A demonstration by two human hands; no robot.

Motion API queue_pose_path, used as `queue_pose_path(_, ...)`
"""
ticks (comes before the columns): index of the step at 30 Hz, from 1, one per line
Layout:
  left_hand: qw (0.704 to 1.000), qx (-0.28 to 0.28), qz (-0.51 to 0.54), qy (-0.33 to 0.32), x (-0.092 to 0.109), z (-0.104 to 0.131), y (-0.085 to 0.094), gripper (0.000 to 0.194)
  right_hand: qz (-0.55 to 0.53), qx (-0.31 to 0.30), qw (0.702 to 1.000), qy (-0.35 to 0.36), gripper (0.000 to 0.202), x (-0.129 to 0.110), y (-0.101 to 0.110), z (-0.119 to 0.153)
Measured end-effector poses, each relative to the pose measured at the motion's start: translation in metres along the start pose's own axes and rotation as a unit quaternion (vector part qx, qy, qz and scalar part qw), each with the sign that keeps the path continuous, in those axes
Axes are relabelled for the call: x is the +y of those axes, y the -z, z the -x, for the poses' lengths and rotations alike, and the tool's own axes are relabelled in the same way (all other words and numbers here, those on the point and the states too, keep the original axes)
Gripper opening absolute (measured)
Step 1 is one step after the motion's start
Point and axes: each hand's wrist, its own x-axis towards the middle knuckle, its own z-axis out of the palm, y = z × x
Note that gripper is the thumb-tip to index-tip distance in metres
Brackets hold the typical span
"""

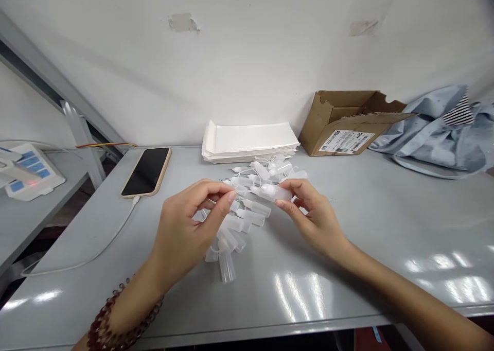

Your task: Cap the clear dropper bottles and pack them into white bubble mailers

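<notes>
My right hand (314,212) grips a small translucent squeeze bottle (281,193) between thumb and fingers, its narrow tip pointing left. Opposite the tip, my left hand (193,212) has thumb and forefinger pinched together; whatever is between them is too small to make out. Beneath and between both hands lies a loose pile of similar needle-tip bottles (252,217) with little strapped caps. One bottle (227,266) from the pile lies closest to the table's front edge. Part of the pile is hidden behind my left hand.
A stack of white envelopes (250,140) lies against the wall behind the pile. To its right stand an open cardboard box (347,129) and a bluish cloth bundle (436,135). A phone (147,172) with a white charging cable (111,243) is on the left of the grey table (347,284).
</notes>
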Motion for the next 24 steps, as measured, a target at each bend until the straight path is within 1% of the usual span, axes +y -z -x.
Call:
queue_pose_path(2, 1.000, -0.009, 0.015, 0.012, 0.0011, 0.0009, 0.0000, 0.010, 0.003, -0.021, 1.000, 0.004, 0.013, -0.0017, -0.0002, 0.0009)
queue_pose_path(4, 0.999, -0.032, 0.029, 0.025, 0.0028, 0.0017, -0.0001, 0.013, 0.000, -0.037, 0.999, 0.009, 0.014, -0.0033, -0.0011, 0.0016)
queue_pose_path(6, 0.997, -0.060, 0.037, 0.030, 0.0042, 0.0021, 0.0000, 0.014, -0.001, -0.042, 0.999, 0.020, 0.014, -0.0045, -0.0018, 0.0019)
queue_pose_path(9, 0.995, -0.080, 0.047, 0.033, 0.0048, 0.0020, 0.0003, 0.015, 0.006, -0.039, 0.999, 0.035, 0.013, -0.0062, -0.0014, 0.0019)
queue_pose_path(17, 0.996, -0.073, 0.053, 0.026, 0.0048, 0.0019, -0.0007, 0.015, 0.006, -0.032, 0.998, 0.056, 0.012, -0.0085, -0.0005, 0.0030)
queue_pose_path(21, 0.995, -0.051, 0.074, 0.040, 0.0082, 0.0032, -0.0031, 0.015, 0.002, -0.030, 0.997, 0.065, 0.012, -0.0084, -0.0009, 0.0029)
queue_pose_path(24, 0.994, -0.048, 0.079, 0.055, 0.0103, 0.0040, -0.0040, 0.016, 0.006, -0.030, 0.998, 0.056, 0.013, -0.0091, -0.0007, 0.0027)
